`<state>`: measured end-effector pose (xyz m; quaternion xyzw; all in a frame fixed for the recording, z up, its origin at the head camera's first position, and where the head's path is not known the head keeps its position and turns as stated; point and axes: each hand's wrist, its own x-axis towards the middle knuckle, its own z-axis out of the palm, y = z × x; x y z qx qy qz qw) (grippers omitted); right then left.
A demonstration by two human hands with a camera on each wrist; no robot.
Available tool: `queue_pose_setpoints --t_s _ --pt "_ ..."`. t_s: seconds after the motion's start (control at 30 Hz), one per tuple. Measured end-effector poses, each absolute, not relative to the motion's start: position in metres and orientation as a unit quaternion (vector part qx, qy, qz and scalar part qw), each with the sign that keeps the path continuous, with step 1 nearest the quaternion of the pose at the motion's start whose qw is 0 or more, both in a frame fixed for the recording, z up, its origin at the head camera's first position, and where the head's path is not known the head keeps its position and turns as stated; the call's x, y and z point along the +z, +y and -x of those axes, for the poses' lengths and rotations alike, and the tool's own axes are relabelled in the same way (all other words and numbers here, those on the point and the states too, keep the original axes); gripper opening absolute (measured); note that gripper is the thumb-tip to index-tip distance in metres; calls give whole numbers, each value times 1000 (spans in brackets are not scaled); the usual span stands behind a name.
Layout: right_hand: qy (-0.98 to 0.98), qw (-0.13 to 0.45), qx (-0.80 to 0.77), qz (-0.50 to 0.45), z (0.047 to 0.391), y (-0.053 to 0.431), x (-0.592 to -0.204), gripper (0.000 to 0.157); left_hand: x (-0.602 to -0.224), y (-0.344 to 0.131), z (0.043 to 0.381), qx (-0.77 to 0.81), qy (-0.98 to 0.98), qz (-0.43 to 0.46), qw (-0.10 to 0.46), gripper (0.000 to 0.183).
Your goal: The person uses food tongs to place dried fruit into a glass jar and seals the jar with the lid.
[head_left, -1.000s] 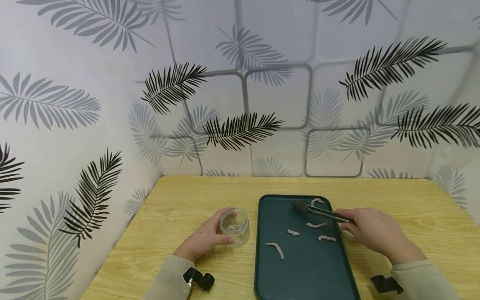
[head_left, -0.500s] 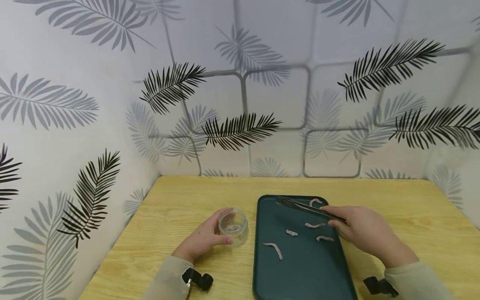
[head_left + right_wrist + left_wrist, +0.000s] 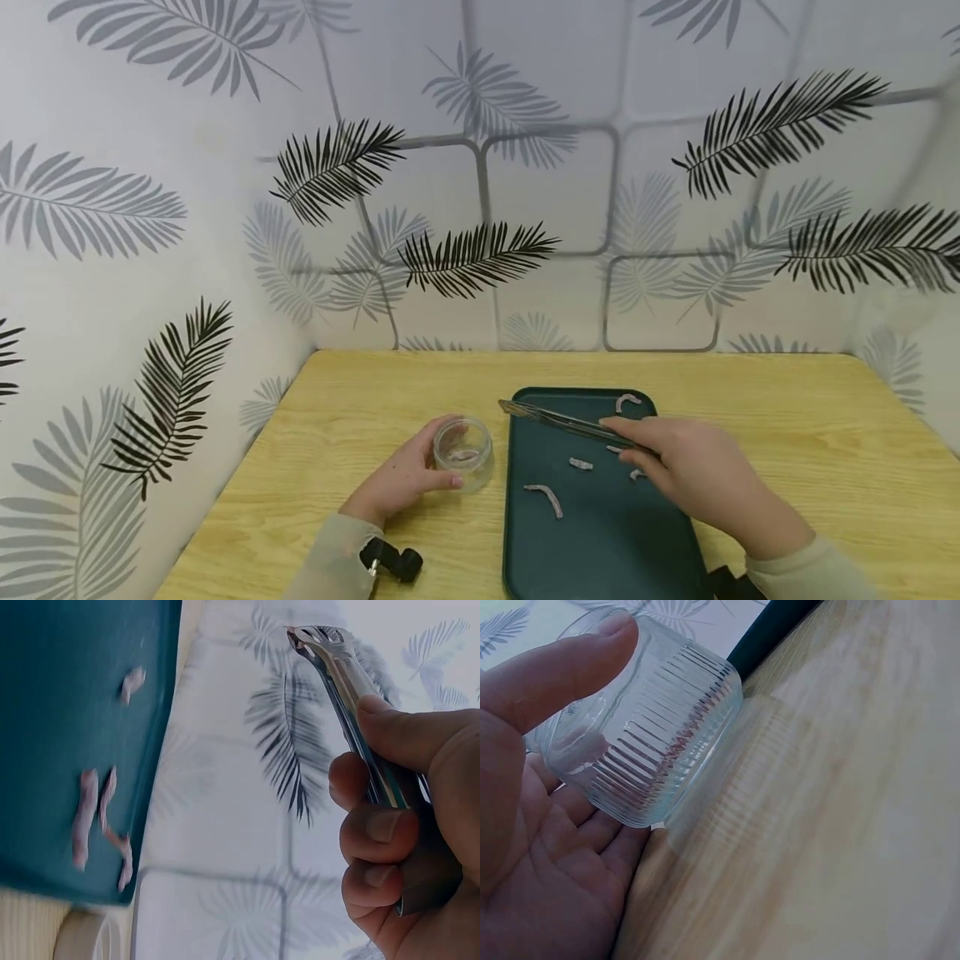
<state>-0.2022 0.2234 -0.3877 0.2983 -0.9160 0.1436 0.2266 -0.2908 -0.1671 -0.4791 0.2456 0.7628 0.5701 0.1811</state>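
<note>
My left hand (image 3: 405,477) holds a small clear glass jar (image 3: 474,477) at its side, thumb in front and fingers behind. In the left wrist view the ribbed jar (image 3: 667,727) shows something pinkish inside. My right hand (image 3: 693,475) grips metal tongs (image 3: 558,418) above the dark green tray (image 3: 600,542); their tips reach over its far left corner. The tong tips look close together, and whether they hold anything I cannot tell. Several pale pinkish strips, such as a curved strip (image 3: 551,498) and a short strip (image 3: 581,463), lie on the tray.
A light wooden table (image 3: 390,383) carries everything, with a leaf-patterned wall (image 3: 540,292) behind it. Low in the right wrist view, a white round-rimmed object (image 3: 88,937) stands beside the tray. A black wrist mount (image 3: 392,560) sits on the left sleeve.
My right hand has moved left with the tongs, whose tips have gone from above the tray's far strip to its left corner, towards the jar. The left hand and jar stay put.
</note>
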Motion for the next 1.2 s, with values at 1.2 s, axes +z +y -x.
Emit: queue_pose_setpoints --t_s 1.2 --pt "-921 184 135 -316 210 173 -389 44 -478 -164 289 559 780 -223 172 90"
